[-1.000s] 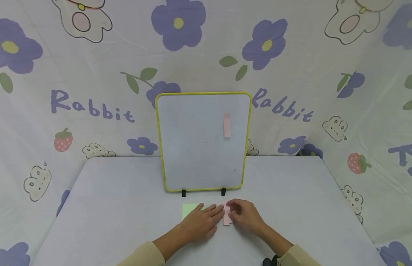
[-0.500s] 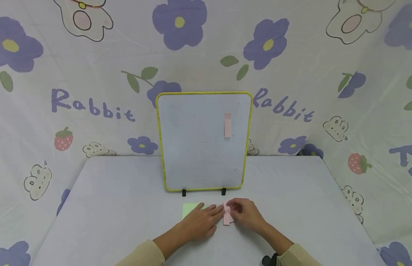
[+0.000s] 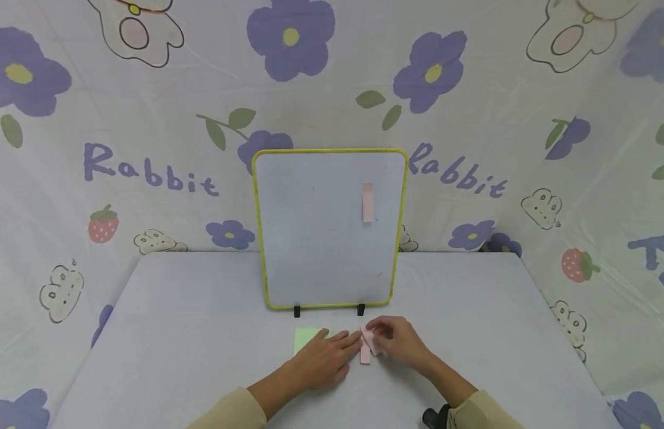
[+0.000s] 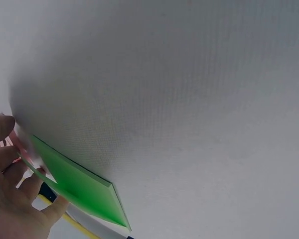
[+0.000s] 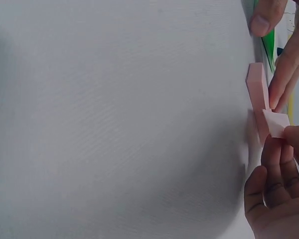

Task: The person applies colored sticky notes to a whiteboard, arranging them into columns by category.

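Looking down from the head, the left hand [image 3: 321, 359] lies flat with straight fingers against the pink note pad [image 3: 365, 353], near the tabletop's [image 3: 176, 333] front edge, while the right hand [image 3: 399, 344] pinches a pink sheet [image 3: 371, 337] peeling up from it. A green pad [image 3: 304, 338] lies just left, before the whiteboard [image 3: 321, 238].

Left wrist: fingers [image 4: 10, 164] spread beside the green pad [image 4: 79, 186].

Right wrist: fingertips [image 5: 284, 144] pinch the sheet [image 5: 275, 123] above the pad [image 5: 257, 92].
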`<state>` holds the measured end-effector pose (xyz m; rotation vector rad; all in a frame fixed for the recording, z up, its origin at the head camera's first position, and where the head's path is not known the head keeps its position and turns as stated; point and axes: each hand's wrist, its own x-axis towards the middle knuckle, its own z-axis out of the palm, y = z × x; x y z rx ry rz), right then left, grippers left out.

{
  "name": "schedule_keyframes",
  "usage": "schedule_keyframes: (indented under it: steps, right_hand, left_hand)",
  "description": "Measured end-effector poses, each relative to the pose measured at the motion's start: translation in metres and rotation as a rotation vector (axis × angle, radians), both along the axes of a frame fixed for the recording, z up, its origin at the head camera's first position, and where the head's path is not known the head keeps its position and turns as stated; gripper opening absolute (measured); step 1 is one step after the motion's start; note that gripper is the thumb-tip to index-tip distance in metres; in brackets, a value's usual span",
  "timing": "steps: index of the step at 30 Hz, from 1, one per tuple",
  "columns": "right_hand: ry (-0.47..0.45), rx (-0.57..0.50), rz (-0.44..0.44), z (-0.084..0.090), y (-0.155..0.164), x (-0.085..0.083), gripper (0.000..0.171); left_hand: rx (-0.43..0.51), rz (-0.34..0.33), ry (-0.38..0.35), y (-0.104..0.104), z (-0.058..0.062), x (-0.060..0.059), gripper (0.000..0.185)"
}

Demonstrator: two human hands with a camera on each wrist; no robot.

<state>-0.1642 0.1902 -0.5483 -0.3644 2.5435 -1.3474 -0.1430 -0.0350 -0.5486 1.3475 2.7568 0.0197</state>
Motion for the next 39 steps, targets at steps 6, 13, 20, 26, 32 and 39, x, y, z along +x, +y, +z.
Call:
schedule_keyframes:
  steps: [6,13,20,26,32,39]
  right_hand:
    - [-0.021,-0.032,0.012,0.007,0.001,-0.003,0.025]
    - [-0.005,-0.049,-0.006,0.020,0.002,-0.008,0.024]
    - [0.053,-0.072,-0.084,0.042,-0.001,-0.017,0.024]
    - [0.115,-0.095,-0.122,0.059,-0.004,-0.025,0.026]
    - [0.165,-0.117,-0.139,0.072,-0.007,-0.032,0.026]
    - [0.221,-0.163,-0.176,0.082,-0.013,-0.041,0.025]
  left_hand:
    - [-0.006,0.007,-0.015,0.001,0.000,-0.001,0.052]
    - [-0.005,0.006,0.010,0.002,0.000,-0.001,0.050]
    - [-0.006,0.000,0.020,0.002,0.000,-0.001,0.050]
    - [-0.021,0.004,-0.009,0.002,0.000,-0.002,0.051]
    - [-0.017,0.000,0.000,0.002,0.000,-0.003,0.050]
    - [-0.001,-0.003,0.006,0.001,0.000,-0.003,0.049]
